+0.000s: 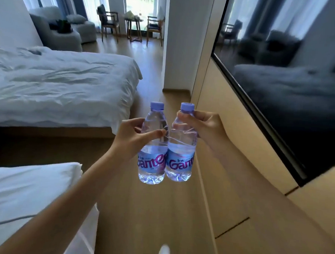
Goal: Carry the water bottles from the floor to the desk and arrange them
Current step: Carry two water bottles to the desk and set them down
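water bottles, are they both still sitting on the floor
No, the left hand grips one water bottle and the right hand grips the other bottle, above the floor.

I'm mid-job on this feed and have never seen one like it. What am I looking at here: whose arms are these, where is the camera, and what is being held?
There is no machine here: these are a person's two bare arms, filmed by one wide-angle camera worn on the head, looking forward and down. That is why the room bends at the edges.

The left hand has its grip round the upper body of the left bottle. The right hand holds the right bottle near its neck. Both are clear water bottles with purple caps and blue labels, upright, side by side, close enough that I cannot tell whether they touch.

They are in the air above a wooden floor. A bed with white covers lies to the left, and a dark screen hangs on the wall to the right. Armchairs and a small table stand near the window, far back. I cannot pick out the desk in this picture.
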{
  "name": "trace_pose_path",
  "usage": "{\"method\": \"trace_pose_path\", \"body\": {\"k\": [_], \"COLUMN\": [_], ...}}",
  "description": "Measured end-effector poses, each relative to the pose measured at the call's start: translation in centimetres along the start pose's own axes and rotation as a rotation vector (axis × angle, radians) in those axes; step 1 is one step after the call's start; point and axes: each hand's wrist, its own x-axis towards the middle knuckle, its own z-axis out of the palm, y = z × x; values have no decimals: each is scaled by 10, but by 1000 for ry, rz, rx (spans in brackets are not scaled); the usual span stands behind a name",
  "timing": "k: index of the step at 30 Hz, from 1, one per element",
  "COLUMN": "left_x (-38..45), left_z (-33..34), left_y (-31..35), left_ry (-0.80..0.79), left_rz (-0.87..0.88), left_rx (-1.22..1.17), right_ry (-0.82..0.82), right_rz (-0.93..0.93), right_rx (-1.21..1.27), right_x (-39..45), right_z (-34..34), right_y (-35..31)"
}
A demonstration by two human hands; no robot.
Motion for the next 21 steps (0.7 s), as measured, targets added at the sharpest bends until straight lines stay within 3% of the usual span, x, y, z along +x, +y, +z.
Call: {"method": "trace_pose_path", "body": {"k": [10, 21], "left_x": [310, 606], "left_z": [-17, -87], "left_y": [-67, -129], "left_ry": [92, 124], "left_rz": [-10, 35], "left_rx": [7, -12], "right_ry": [-68, -95], "right_rz": [-40, -30], "right_rx": [16, -22], "right_x": [320, 634], "right_z": [-7, 33], "right_y": [30, 54]}}
